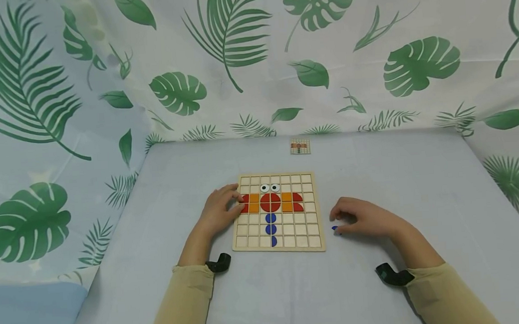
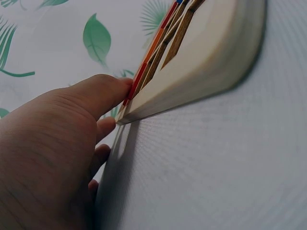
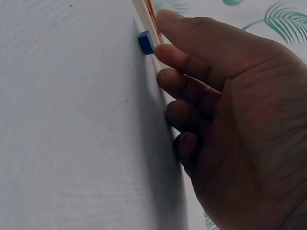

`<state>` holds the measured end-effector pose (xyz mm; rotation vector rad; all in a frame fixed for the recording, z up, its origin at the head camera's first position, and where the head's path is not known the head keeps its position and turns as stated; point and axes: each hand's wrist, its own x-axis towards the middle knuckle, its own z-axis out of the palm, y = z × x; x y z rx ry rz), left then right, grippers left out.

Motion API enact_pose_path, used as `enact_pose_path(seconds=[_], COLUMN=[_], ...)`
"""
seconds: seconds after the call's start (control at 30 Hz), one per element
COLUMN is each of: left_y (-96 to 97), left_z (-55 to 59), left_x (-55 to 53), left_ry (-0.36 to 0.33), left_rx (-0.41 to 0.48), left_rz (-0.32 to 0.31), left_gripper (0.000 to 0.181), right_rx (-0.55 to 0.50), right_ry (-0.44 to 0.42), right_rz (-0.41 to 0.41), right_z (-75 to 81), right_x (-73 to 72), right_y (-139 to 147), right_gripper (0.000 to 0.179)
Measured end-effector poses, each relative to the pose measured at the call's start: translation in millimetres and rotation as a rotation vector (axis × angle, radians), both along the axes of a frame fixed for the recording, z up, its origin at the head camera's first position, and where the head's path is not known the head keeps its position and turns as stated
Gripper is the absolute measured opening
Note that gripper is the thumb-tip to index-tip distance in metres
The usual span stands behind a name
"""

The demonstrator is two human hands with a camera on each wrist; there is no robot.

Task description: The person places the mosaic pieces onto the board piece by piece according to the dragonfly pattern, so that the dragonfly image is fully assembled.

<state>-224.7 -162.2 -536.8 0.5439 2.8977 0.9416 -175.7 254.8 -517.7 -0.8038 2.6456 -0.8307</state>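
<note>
A square wooden grid board lies on the table, carrying red, orange and blue flat pieces and two eye pieces. My left hand rests at its left edge, the thumb touching a red piece there and the other fingers loosely bent along the edge. To the right of the board, my right hand is low over the table, fingers bent and thumb apart from the index finger. A small blue piece sits right by these fingertips, between them and the board. The lowest grid row bears a single blue half-round.
A small card with a similar grid picture lies behind the board. Leaf-printed cloth hangs at the back and sides of the white-covered table. Black devices are strapped at both wrists.
</note>
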Motion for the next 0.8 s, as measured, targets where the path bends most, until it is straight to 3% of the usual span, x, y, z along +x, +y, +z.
enact_pose_path(seconds=[0.27,0.6,0.8], left_y=[-0.6,-0.6,-0.8], left_z=[0.0,-1.9,-1.6], left_x=[-0.4,-1.0,-1.3], left_ry=[0.006,0.010,0.008], left_rx=[0.006,0.007,0.000], left_rz=[-0.007,-0.006,-0.009], left_gripper=[0.012,0.011,0.012], right_rx=[0.003,-0.026,-0.021], right_ry=[0.063,0.036,0.051], right_rz=[0.071,0.012,0.028], right_z=[-1.3,-1.8,-2.1], right_x=[-0.1,0.1,-0.5], right_y=[1.4,3.8,4.9], right_gripper=[0.023,0.026,0.026])
